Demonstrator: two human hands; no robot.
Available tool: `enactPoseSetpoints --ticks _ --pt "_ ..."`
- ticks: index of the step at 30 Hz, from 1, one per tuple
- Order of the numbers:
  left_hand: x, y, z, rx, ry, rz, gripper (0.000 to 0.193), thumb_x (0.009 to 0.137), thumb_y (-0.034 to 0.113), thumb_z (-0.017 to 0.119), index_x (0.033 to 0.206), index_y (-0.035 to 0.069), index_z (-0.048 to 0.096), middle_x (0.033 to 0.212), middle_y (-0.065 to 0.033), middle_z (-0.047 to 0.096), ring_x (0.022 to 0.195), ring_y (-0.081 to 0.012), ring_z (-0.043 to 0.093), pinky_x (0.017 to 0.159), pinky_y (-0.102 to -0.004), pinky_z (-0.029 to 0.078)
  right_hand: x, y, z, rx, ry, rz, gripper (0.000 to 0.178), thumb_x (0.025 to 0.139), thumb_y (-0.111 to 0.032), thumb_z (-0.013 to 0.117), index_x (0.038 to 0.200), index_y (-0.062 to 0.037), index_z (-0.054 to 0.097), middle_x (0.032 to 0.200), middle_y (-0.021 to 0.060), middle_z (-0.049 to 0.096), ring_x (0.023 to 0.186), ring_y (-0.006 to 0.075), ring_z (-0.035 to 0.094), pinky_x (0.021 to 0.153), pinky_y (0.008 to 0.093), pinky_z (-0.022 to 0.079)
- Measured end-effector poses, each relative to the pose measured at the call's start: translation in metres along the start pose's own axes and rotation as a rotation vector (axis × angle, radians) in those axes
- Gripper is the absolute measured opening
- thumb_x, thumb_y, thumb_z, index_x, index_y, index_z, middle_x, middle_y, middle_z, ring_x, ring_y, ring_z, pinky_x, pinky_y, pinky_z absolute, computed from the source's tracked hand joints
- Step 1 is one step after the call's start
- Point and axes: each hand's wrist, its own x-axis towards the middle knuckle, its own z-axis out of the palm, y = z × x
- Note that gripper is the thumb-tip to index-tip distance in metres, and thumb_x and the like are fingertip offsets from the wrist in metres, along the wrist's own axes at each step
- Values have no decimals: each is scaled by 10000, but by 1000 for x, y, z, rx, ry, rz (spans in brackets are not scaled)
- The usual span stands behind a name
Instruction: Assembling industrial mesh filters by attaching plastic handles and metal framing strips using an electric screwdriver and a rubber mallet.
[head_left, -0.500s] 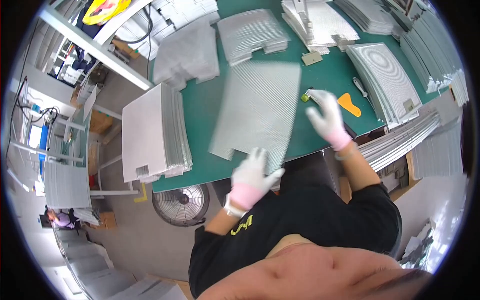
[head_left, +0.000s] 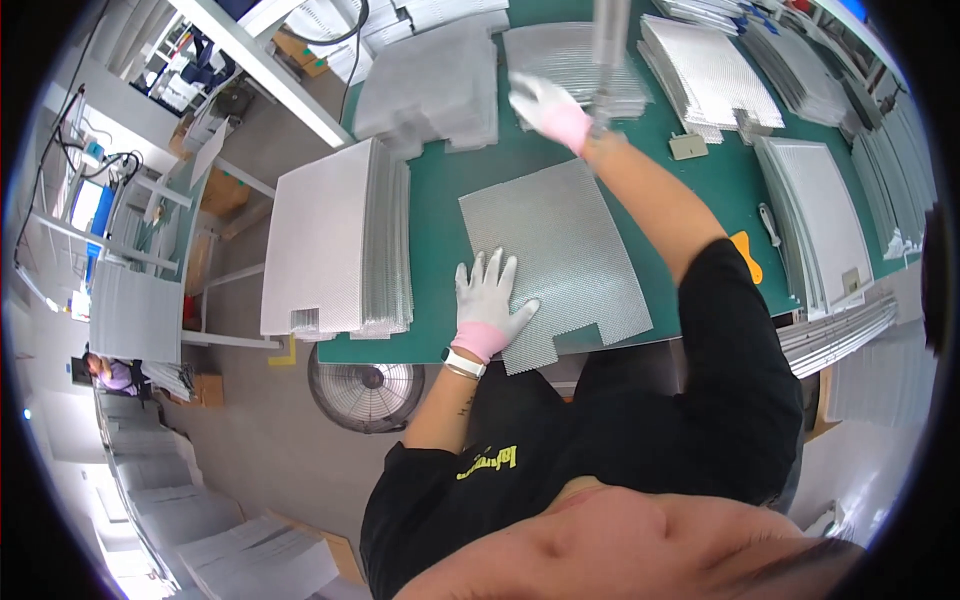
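A grey mesh-textured sheet (head_left: 570, 245) with a notch in its near edge lies at a slant on the green table (head_left: 435, 220). My left hand (head_left: 490, 305), in a white glove with a pink cuff, rests flat on the sheet's left side, fingers spread. Stretched forward past the sheet's far edge, my right hand (head_left: 552, 110) is open in a matching glove. It hovers at the near left corner of a stack of ribbed, see-through sheets (head_left: 570, 65); whether it touches them I cannot tell. No object shows in its fingers.
To the left stands a tall stack of pale notched panels (head_left: 320, 235); cloudy sheets (head_left: 430, 85) lie behind. At right are a beige block (head_left: 688, 147), an orange scraper (head_left: 745, 258), a grey-handled tool (head_left: 769, 225) and more stacked panels (head_left: 815, 215). A floor fan (head_left: 367, 395) stands below.
The sheet has settled flat at a new angle, its notch now near right instead of near left. My right hand has swung from the table's right side to the back middle. My left palm lies on the sheet.
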Motion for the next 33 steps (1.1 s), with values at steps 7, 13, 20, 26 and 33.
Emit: enactPoseSetpoints --ticks 7,13,20,26,33 --pt "15 -17 -3 -44 -13 108 810 858 588 572 1481 103 395 1565 -160 311 1463 -364 241 1202 -535 132 103 -17 43 -326 71 -16 481 930 -249 505 1380 -81 512 1265 231 608 1150 372 588 1029 431 446" --pt "20 -34 -1 -51 -10 108 807 843 589 582 1467 105 414 1557 -158 327 1463 -361 245 1205 -526 138 118 -88 1 641 -19 -105 538 915 -22 556 1445 -65 474 1267 78 636 824 81 553 754 229 465" --pt "29 -40 8 -91 -37 150 742 867 500 574 1475 109 406 1581 -150 286 1482 -349 202 1209 -529 105 14 -107 -82 1175 -43 -13 571 940 -37 539 1488 -33 376 1445 74 509 979 119 583 849 258 488" --pt "-15 -46 -20 -1920 350 108 712 1027 514 400 1519 16 268 1510 -173 378 1344 -313 434 1131 -429 351 -172 -76 -105 930 165 117 620 919 -57 575 1480 54 337 1349 129 572 1026 134 579 986 294 434" --pt "-45 21 -41 -757 323 -377 832 813 162 762 1483 -37 310 1047 -131 667 723 -126 638 706 -296 532 -308 -92 -87 136 44 132 477 852 29 543 1328 11 553 1288 136 619 863 128 582 830 277 490"
